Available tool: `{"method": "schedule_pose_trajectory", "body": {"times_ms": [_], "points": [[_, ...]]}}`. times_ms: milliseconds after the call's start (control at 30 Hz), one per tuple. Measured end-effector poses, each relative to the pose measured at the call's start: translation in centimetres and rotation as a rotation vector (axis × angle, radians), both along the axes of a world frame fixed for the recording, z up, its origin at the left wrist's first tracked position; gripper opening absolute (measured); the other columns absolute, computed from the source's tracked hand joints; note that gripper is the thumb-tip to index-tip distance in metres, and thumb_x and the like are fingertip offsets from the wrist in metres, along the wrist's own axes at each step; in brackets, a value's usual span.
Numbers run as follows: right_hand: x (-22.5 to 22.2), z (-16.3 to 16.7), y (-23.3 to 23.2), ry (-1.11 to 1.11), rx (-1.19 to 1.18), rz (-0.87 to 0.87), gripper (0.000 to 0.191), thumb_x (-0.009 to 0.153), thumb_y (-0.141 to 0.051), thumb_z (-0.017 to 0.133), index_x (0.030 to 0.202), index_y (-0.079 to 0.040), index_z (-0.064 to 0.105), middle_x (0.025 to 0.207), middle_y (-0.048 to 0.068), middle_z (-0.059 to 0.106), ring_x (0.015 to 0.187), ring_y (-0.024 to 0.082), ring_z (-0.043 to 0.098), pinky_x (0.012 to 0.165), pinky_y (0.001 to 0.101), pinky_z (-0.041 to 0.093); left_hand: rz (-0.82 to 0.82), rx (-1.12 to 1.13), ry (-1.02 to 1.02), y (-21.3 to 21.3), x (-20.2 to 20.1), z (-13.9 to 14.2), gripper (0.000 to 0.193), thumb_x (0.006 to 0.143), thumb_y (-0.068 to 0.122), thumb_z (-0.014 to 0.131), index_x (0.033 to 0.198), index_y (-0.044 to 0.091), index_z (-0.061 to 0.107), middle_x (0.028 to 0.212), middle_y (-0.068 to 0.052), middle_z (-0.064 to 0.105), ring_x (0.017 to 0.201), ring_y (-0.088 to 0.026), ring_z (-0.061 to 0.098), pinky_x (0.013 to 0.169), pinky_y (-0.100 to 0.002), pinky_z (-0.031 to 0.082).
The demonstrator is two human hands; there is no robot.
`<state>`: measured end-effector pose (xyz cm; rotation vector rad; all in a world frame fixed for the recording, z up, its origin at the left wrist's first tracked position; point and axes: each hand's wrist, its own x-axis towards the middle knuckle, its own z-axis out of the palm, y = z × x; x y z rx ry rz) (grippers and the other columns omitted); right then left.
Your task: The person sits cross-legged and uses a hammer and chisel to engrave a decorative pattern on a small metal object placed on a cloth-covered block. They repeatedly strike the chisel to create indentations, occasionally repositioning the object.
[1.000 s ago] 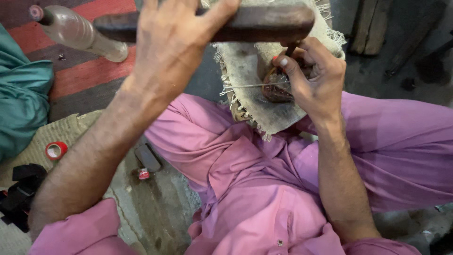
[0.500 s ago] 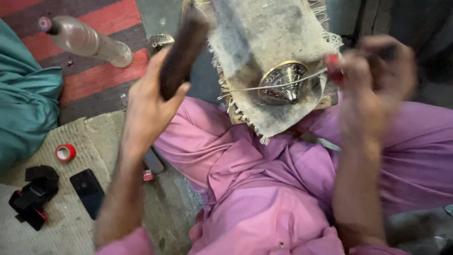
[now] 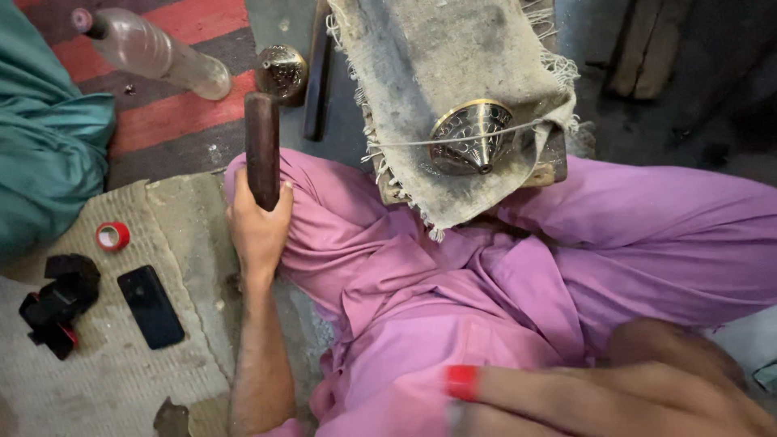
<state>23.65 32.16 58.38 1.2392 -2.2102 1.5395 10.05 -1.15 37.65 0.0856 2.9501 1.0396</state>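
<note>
At centre left the left hand [image 3: 257,231] was clamped around a dark wooden mallet [image 3: 262,146], while the blurred right hand [image 3: 639,388], lower right, had an unreadable grip.

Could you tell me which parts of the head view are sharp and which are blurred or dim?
Head view: the right hand, close to the lens at the bottom, is smeared by blur; the left hand gripping the dark wooden bar is sharp, as is the brass piece on the cloth; the upper right corner lies in deep shadow.
</note>
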Motion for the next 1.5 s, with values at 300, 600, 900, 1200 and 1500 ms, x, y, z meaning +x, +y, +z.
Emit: {"method": "schedule_pose_trajectory", "body": {"times_ms": [300,600,900,1200,1500], "points": [[-9.2,-5.4,6.1,-0.384,0.095,-0.400,0.016,0.096,-0.001,0.076,0.110,0.002,0.071,0.108,0.012,0.079,0.092,0.016,0.078,0.079,0.0257,0.063,0.050,-0.114,0.141,2.7,-0.8,-0.6,0.040,0.093,0.025,0.079,0.125,0.010,0.061,0.089,-0.024,0.072,0.086,-0.048,0.070,0.070,-0.057,0.053],[-13.0,-12.3,9.4,-0.587,-0.167,-0.330,0.021,0.103,0.006,0.070,0.124,0.006,0.064,0.109,0.013,0.075,0.102,0.021,0.077,0.094,0.0316,0.066,0.062,-0.173,0.225,3.5,0.3,-1.4,0.043,0.092,0.021,0.075,0.132,0.014,0.061,0.092,-0.023,0.073,0.085,-0.047,0.071,0.070,-0.058,0.053],[-6.4,-14.5,4.9,-0.545,-0.354,-0.766,0.016,0.109,0.005,0.070,0.121,0.003,0.061,0.105,0.016,0.076,0.100,0.023,0.080,0.084,0.0320,0.068,0.090,-0.203,0.166,1.9,3.6,-1.1,0.044,0.092,0.023,0.075,0.132,0.014,0.060,0.095,-0.024,0.073,0.087,-0.048,0.069,0.072,-0.059,0.051],[-4.9,-14.8,0.8,-0.492,-0.462,-0.858,0.017,0.112,0.006,0.066,0.126,0.002,0.056,0.108,0.013,0.074,0.105,0.019,0.076,0.096,0.0278,0.062,-0.158,0.318,0.026,2.9,3.5,4.5,0.048,0.095,0.010,0.078,0.135,0.005,0.053,0.104,-0.011,0.062,0.094,-0.027,0.062,0.085,-0.040,0.053],[-3.9,-15.1,0.0,-0.443,-0.499,-0.929,0.014,0.114,0.007,0.063,0.124,0.003,0.055,0.108,0.013,0.074,0.101,0.016,0.075,0.095,0.0279,0.061,-0.651,0.079,0.179,7.8,0.4,13.1,0.065,0.090,0.006,0.079,0.147,0.012,0.047,0.113,-0.017,0.069,0.103,-0.037,0.071,0.085,-0.042,0.056]]}}
